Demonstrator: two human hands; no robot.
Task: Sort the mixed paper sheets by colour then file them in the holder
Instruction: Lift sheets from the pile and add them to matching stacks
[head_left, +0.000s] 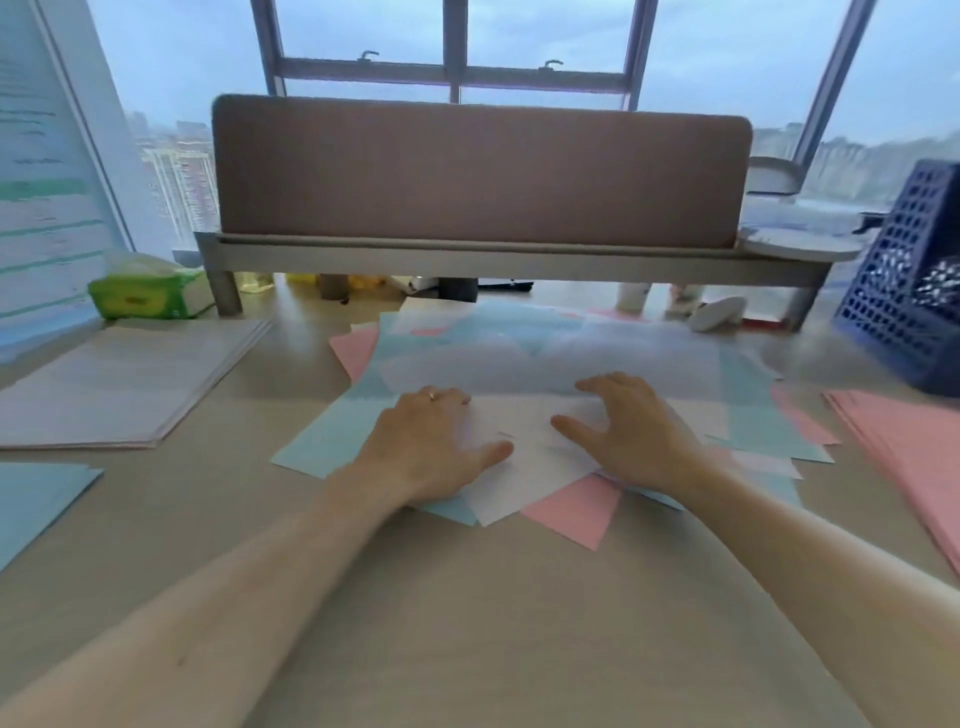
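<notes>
A mixed heap of blue, pink and white sheets (743, 415) lies spread in the middle of the desk. A blurred sheet (519, 358) arches above the heap's far half. My left hand (436, 441) and my right hand (634, 431) are on a white sheet (524, 457) at the heap's near side, fingers curled under the blurred sheet's near edge. A white stack (124, 384) sits at the left, a blue stack (36, 504) at the near left edge, a pink stack (904, 457) at the right. The dark blue perforated holder (904, 291) stands at the far right.
A raised shelf with a brown padded screen (478, 171) crosses the back of the desk, with small items under it. A green tissue pack (145, 291) lies at the back left beside a monitor (41, 182). Bare desk surface (493, 623) lies near me.
</notes>
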